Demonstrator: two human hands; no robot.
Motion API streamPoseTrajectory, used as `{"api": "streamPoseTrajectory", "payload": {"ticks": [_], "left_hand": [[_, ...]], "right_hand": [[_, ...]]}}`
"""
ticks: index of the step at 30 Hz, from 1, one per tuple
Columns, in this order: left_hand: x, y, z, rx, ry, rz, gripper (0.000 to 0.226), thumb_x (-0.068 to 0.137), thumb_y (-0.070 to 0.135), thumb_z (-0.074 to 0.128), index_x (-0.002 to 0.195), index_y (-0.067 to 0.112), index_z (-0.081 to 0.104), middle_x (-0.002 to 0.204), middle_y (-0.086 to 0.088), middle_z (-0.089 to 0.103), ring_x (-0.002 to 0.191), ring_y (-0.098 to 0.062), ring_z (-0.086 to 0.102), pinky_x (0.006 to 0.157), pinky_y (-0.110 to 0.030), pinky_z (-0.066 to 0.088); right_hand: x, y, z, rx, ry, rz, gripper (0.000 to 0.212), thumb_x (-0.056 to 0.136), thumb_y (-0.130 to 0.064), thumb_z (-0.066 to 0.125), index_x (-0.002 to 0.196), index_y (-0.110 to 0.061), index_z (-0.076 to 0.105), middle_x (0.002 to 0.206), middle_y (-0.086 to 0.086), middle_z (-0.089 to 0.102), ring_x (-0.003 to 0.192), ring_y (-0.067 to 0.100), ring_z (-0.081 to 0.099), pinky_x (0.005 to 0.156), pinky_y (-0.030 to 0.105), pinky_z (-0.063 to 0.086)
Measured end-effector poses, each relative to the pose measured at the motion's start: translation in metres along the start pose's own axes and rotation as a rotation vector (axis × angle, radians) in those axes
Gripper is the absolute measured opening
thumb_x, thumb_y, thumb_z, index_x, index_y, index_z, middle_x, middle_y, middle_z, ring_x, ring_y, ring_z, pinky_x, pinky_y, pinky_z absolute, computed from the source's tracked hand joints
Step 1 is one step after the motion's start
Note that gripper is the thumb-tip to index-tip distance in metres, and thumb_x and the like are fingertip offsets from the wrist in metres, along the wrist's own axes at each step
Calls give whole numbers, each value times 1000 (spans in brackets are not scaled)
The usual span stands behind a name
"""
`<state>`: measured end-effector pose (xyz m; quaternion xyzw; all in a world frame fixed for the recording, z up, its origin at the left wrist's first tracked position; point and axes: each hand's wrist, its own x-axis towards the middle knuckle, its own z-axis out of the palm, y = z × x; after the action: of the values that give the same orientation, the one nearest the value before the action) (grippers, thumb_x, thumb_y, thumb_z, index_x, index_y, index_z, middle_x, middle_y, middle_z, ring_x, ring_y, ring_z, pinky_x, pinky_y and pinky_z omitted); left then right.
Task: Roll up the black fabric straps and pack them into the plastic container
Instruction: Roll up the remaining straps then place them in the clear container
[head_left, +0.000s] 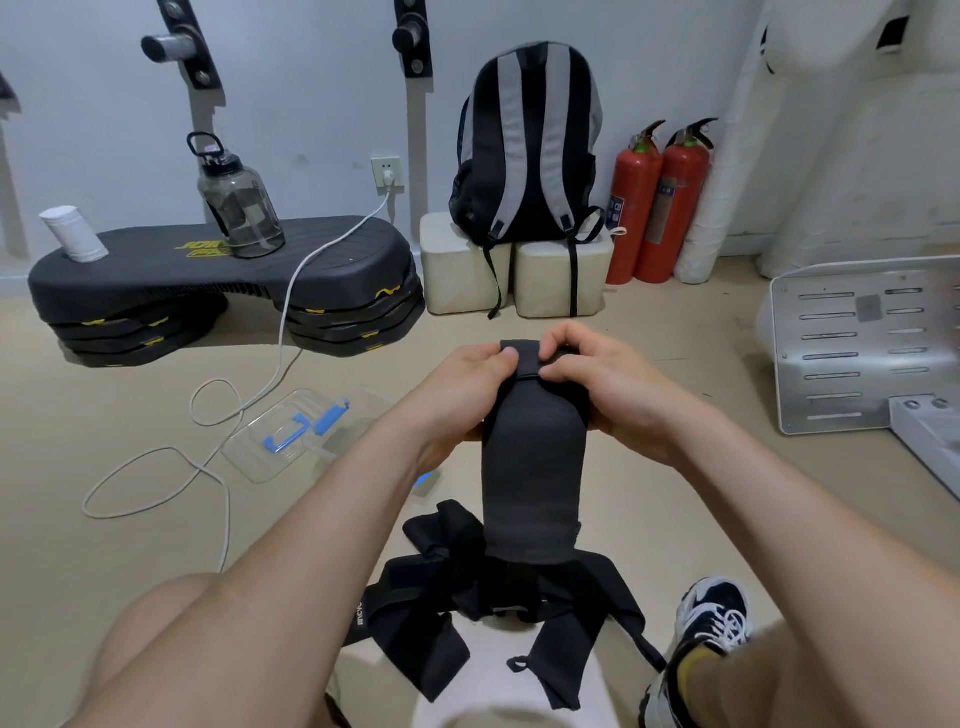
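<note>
A wide black fabric strap (532, 478) hangs from both my hands down toward the floor. My left hand (467, 387) grips its top end from the left, thumb on the folded edge. From the right, my right hand (597, 379) pinches the same rolled top end. More black straps (441, 597) lie tangled on the floor between my knees. The clear plastic container (291, 441) with blue clips sits on the floor to the left; my left forearm hides its right part.
A white cable (208, 457) loops across the floor beside the container. At the back stand a black step platform (322, 270) with a water bottle (239, 202), a backpack (530, 150) on cushions and two fire extinguishers (660, 202). A white metal rack (857, 353) lies at the right.
</note>
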<state>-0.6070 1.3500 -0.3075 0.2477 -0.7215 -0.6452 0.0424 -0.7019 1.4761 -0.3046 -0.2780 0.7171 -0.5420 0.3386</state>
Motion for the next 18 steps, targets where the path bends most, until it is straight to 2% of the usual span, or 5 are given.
{"api": "streamPoseTrajectory", "payload": {"ticks": [5,9,12,15,18], "left_hand": [[3,-7,5,-130,77,-8,25,105,19,43,97,14,66,80,-2,66,67,-12,62,56,-23,48],[6,-9,12,-283,170,15,16,100,15,54,102,8,69,91,-12,71,78,-19,67,66,-30,53],[9,-8,12,-301,255,111,17,97,13,59,102,1,70,92,-19,70,81,-23,66,72,-35,54],[12,-6,11,-348,286,155,15,95,11,62,100,0,71,89,-16,69,78,-21,65,70,-33,53],[15,-5,8,-374,279,172,14,94,12,64,103,5,72,94,-13,73,82,-20,68,71,-31,56]], "right_hand": [[2,0,7,-1,68,-32,26,88,0,46,76,-23,53,84,5,51,72,19,45,51,25,33],[3,0,9,118,99,-25,30,85,2,45,71,-22,59,84,7,57,75,22,49,53,28,35],[2,-1,9,151,117,-43,30,90,-3,50,74,-22,67,88,3,65,80,19,57,56,25,43],[1,-4,3,73,90,-52,28,95,-9,53,81,-24,71,93,1,68,80,13,58,58,21,45],[-3,-10,-13,-20,-65,0,24,100,-20,54,101,-31,74,97,1,66,73,10,55,54,23,35]]}}
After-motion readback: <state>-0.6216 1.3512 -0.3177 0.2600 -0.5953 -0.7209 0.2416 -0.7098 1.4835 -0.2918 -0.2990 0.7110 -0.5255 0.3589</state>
